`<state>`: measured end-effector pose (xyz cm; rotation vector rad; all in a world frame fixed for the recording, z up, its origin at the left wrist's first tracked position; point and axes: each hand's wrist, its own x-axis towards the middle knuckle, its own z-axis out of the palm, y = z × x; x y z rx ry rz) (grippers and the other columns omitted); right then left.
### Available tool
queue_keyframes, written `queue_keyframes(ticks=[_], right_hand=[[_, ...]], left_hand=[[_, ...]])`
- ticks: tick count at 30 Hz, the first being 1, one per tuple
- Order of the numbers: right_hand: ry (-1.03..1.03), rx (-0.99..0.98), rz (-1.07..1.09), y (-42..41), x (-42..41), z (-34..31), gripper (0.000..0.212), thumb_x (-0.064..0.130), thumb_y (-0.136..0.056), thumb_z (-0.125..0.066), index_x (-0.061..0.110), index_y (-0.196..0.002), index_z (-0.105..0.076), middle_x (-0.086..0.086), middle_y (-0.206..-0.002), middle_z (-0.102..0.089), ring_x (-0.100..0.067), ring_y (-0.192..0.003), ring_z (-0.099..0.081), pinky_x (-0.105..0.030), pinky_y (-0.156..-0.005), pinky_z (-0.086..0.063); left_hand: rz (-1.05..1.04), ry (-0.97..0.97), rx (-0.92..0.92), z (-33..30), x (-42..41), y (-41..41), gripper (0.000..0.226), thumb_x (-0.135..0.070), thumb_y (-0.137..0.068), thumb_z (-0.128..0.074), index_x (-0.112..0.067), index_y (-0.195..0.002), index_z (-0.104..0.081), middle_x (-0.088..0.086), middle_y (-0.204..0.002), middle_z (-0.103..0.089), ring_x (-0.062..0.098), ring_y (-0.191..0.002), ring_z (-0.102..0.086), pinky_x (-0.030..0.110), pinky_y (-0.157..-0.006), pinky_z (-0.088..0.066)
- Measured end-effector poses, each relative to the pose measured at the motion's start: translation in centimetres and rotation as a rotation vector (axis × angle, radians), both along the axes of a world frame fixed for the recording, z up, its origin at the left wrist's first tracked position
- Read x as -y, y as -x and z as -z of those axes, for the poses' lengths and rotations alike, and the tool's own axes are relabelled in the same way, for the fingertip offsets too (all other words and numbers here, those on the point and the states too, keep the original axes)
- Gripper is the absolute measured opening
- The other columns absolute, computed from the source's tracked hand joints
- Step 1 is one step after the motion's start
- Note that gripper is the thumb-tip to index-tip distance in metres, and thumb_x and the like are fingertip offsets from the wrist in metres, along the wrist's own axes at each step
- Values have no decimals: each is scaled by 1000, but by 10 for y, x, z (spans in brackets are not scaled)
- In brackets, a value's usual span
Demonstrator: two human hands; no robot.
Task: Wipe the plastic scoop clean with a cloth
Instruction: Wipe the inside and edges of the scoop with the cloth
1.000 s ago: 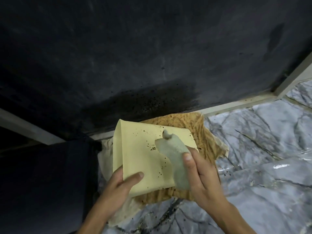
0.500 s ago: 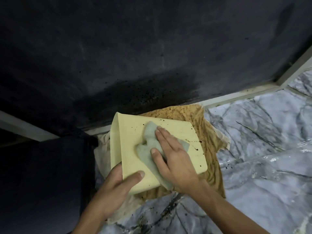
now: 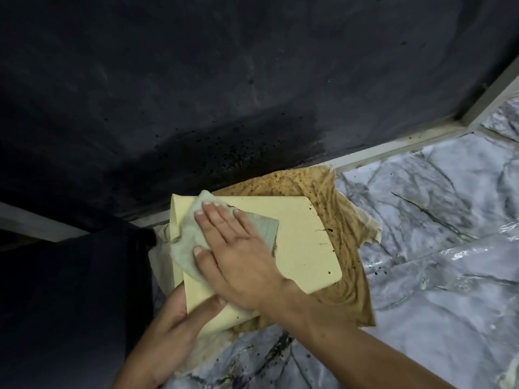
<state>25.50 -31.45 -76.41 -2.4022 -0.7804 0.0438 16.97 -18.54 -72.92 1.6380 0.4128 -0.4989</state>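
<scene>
A pale yellow plastic scoop (image 3: 303,242), flat and wide with a raised left rim, lies tilted over a stained brown cloth. My left hand (image 3: 174,327) grips its near left corner, thumb on top. My right hand (image 3: 233,248) lies flat, fingers spread, pressing a grey-green cloth (image 3: 193,228) onto the scoop's upper left part. A few dark specks remain on the scoop's right side.
A brown, speckled, wet-looking cloth (image 3: 345,209) lies under the scoop on a grey marble-patterned surface (image 3: 438,248). A dark wall (image 3: 224,80) with a pale ledge (image 3: 393,147) rises just behind. A dark object (image 3: 70,290) fills the left.
My right hand went from holding the cloth pinched above the scoop to pressing it flat, then slid it up and left across the scoop. Most of the dark specks in the middle are gone.
</scene>
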Motion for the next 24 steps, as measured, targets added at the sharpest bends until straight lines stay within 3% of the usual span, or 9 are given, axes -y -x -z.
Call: queue_keyframes(ticks=[3, 7, 10, 13, 16, 19, 22, 24], right_hand=[[-34, -100, 58, -16, 11, 12, 65, 47, -101, -29, 16, -157, -17, -4, -166, -11, -14, -151, -1, -44, -120, -3], [78, -289, 313, -37, 71, 51, 68, 69, -95, -14, 42, -155, 2, 6, -166, 4, -11, -150, 10, -46, -121, 3], [25, -363, 444, -33, 103, 64, 70, 72, -92, -10, 43, -155, -2, 9, -166, 0, -10, -150, 8, -44, -121, 4], [71, -306, 378, -10, 84, 47, 64, 64, -95, -3, 42, -154, 7, 8, -165, 9, -15, -149, 18, -49, -120, 9], [28, -226, 152, 11, 39, 12, 55, 55, -100, -10, 52, -148, 19, 10, -165, 10, -19, -148, 24, -53, -116, 16], [-32, -171, 48, -6, 15, 7, 59, 56, -101, -20, 49, -152, 9, 13, -166, -5, -15, -151, 11, -53, -117, 10], [27, -255, 222, -37, 31, 27, 67, 71, -93, -21, 46, -154, -7, 13, -165, -6, -19, -151, 5, -53, -118, 5], [107, -316, 362, -42, 52, 42, 70, 75, -90, -17, 47, -154, -7, 8, -166, -4, -25, -151, 4, -53, -119, 5]], left_hand=[[-49, -6, 9, 2, -1, 0, 59, -36, -72, -76, -21, -129, -65, 6, -125, -75, 23, -120, -68, 53, -108, -45], [-83, -43, 20, 0, 4, 0, 53, -37, -73, -75, -22, -123, -69, -3, -122, -77, 15, -117, -69, 44, -105, -47], [-104, -67, 55, 1, 10, 1, 52, -38, -75, -73, -27, -126, -66, -9, -123, -75, 9, -117, -68, 39, -104, -47], [-114, -72, 89, 2, 15, 4, 41, -30, -88, -76, -34, -126, -62, -14, -122, -75, 6, -117, -67, 33, -99, -48], [-34, -93, 123, -1, 13, 5, 58, -33, -87, -72, -40, -141, -50, -14, -138, -65, 10, -131, -59, 42, -107, -44], [-12, -96, 133, 0, 8, 6, 60, -29, -89, -67, -48, -142, -47, -12, -143, -62, 13, -134, -56, 51, -112, -41], [-117, -79, 133, 0, 12, 7, 44, -25, -95, -66, -38, -135, -57, -11, -133, -70, 10, -126, -62, 51, -113, -42], [-198, -134, 143, 1, 17, 7, 42, -34, -91, -59, -37, -133, -60, -15, -129, -71, 7, -124, -63, 47, -113, -42]])
